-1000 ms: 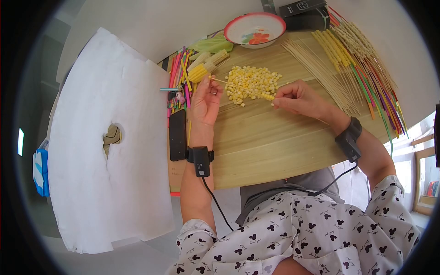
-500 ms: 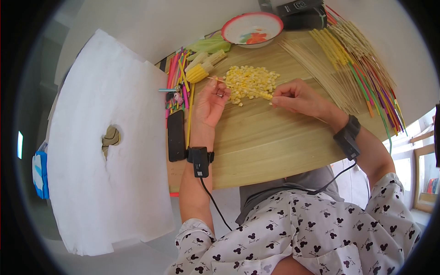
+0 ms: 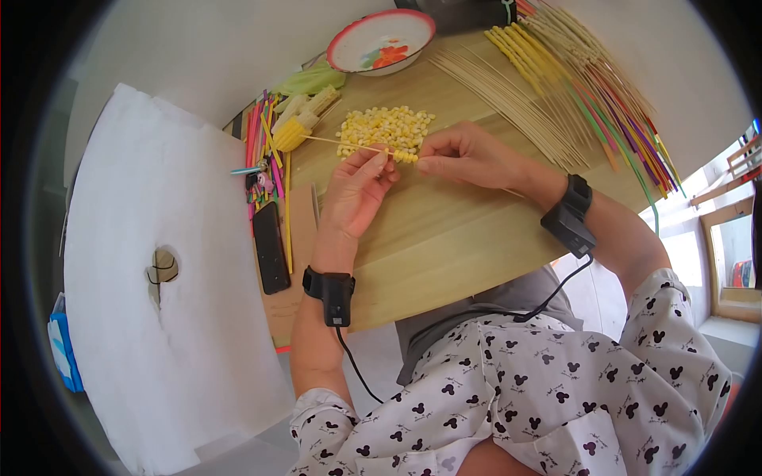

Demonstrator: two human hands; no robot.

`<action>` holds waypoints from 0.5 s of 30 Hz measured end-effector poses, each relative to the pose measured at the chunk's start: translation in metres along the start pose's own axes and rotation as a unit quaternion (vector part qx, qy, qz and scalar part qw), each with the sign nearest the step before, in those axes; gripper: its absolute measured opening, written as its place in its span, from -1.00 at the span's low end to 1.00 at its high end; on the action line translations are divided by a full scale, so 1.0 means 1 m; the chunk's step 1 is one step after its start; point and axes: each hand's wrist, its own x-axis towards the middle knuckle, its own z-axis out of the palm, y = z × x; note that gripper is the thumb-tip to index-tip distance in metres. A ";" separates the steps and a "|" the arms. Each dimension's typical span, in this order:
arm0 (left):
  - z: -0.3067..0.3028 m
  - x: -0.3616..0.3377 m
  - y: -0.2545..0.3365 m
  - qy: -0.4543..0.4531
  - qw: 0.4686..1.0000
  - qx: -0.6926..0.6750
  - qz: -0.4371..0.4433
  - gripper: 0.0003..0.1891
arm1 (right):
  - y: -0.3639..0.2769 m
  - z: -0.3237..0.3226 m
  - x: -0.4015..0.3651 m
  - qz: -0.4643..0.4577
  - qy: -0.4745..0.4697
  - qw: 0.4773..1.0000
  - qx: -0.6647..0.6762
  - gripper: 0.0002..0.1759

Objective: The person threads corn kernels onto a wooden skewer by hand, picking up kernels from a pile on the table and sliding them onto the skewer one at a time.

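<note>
A thin wooden skewer (image 3: 337, 143) runs between my hands, with several yellow corn kernels (image 3: 406, 157) threaded along its middle. My right hand (image 3: 472, 159) is closed around the skewer just right of these kernels. The thumb and fingertips of my left hand (image 3: 359, 190) are pinched on a corn kernel on the skewer, at the left end of the threaded row. The skewer's bare tip extends left past my fingers, towards a partly stripped corn cob (image 3: 294, 133). Behind my hands lies a pile of loose corn kernels (image 3: 381, 127).
A red-rimmed enamel bowl (image 3: 349, 49) stands at the back. Bare skewers (image 3: 516, 103) and kernel-loaded skewers (image 3: 528, 59) lie to the right, beside colourful sticks (image 3: 627, 135). A black phone (image 3: 271, 250) and more bright sticks (image 3: 255, 135) are at the left. Black cables hang from both wrist devices.
My left fingertips have come onto the skewer beside the threaded kernels, and my hands are closer together. More kernels show on the skewer. The camera view has shifted, moving the table leftward.
</note>
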 end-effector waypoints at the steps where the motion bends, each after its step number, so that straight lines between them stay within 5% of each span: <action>1: 0.002 0.000 -0.002 -0.001 1.000 -0.001 -0.002 -0.84 | 0.000 0.000 0.000 0.002 0.002 1.000 0.000 -0.74; 13: 0.025 0.000 -0.009 0.080 0.991 0.079 0.073 -0.82 | 0.020 -0.003 0.009 -0.056 0.055 0.997 -0.023 -0.75; 15: 0.029 0.000 -0.011 0.100 0.936 0.313 0.130 -0.86 | 0.009 -0.007 0.006 0.023 0.116 0.992 0.038 -0.76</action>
